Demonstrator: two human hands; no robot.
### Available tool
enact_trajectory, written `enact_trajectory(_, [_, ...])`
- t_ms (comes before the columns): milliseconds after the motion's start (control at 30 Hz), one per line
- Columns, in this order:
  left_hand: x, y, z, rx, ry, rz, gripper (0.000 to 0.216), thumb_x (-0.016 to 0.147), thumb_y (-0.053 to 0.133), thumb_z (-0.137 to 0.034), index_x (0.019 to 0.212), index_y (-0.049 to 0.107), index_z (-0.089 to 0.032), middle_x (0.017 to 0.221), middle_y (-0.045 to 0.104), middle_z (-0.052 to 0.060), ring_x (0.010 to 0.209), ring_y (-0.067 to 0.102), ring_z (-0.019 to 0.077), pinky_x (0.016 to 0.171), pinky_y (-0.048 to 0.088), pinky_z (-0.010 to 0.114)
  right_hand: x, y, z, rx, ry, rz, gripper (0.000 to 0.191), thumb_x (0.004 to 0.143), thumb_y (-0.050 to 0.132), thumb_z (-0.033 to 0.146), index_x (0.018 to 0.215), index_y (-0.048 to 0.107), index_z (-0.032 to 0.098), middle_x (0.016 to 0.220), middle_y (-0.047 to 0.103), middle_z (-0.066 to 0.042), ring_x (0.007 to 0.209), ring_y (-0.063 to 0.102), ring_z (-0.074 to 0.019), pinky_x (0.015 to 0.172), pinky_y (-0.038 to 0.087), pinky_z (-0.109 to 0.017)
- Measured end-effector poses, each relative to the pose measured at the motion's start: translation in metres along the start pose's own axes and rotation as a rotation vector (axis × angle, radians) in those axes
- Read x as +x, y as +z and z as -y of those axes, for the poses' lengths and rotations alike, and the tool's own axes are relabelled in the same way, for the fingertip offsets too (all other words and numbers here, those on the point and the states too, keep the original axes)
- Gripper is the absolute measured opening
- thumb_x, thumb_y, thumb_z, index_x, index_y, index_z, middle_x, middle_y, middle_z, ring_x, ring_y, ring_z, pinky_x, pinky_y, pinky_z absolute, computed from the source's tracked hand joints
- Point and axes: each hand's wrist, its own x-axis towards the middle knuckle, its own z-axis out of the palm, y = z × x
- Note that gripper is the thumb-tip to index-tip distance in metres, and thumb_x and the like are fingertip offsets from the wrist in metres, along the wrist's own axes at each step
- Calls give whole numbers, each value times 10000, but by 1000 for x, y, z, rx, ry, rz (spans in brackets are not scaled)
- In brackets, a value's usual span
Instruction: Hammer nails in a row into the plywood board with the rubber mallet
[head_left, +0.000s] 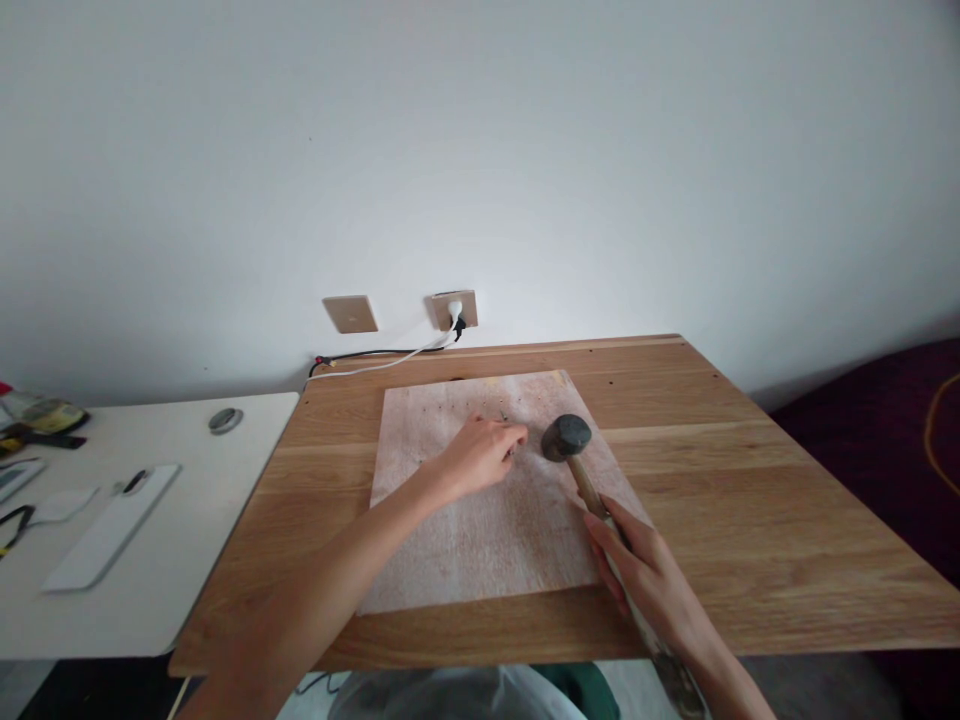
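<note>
A: Hammer (568, 438) — where's it at?

B: Rt hand (645, 575) has it, fingers wrapped round the wooden handle approx halfway down. Dark rounded head sits over the pale board (487, 540), toward its far right part, just beside the left fingertips. Can't tell if the head touches the board or hovers a bit above it.

A: And the left hand (480, 455)?

B: Resting on the board near its far middle, fingers curled in and pinched together at the tips. Whatever's pinched is too small to make out. Tiny dark specks dot the board round there, also too small to tell.

A: Board lies on what?

B: Flat on the wooden table (750, 520), roughly centred, near edge slightly back from the table's front edge.

A: Anything else about?

B: White side table (180, 560) butts against the left side. On it: a flat white slab (112, 525) w/ a dark bit at one end, a small round grey disc (225, 420), and some clutter at the far left edge, partly cut off. On the wall behind: a blank plate (350, 314) and a socket (454, 309) w/ a white plug in it; white and black cables (382, 358) run left along the table's back edge.
</note>
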Motion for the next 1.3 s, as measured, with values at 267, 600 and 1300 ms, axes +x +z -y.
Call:
enact_trajectory(267, [-1,-2,-8,-26,-118,13,431,879,586,-32,1288,614,-164,1007,795,71,1059,737,276,950,512,414,-11,8,17,25,42,74,450,998,493,648,1044,581,209,478,497,93,350,440,-108,342,357,-200])
enact_trajectory(600, [-3,7,-6,16,-175,-29,403,910,606,-107,1307,624,-176,1037,777,108,1052,733,289,947,521,418,-4,11,26,-65,26,114,478,967,492,672,994,559,200,489,490,83,385,462,-108,383,366,-208])
enact_trajectory(1300, [-4,9,-4,-27,-159,-43,371,915,611,-110,1278,642,-179,1033,782,96,1034,728,271,964,492,419,-7,7,28,-49,45,124,453,994,494,661,1019,555,213,472,453,99,350,411,-94,347,321,-193])
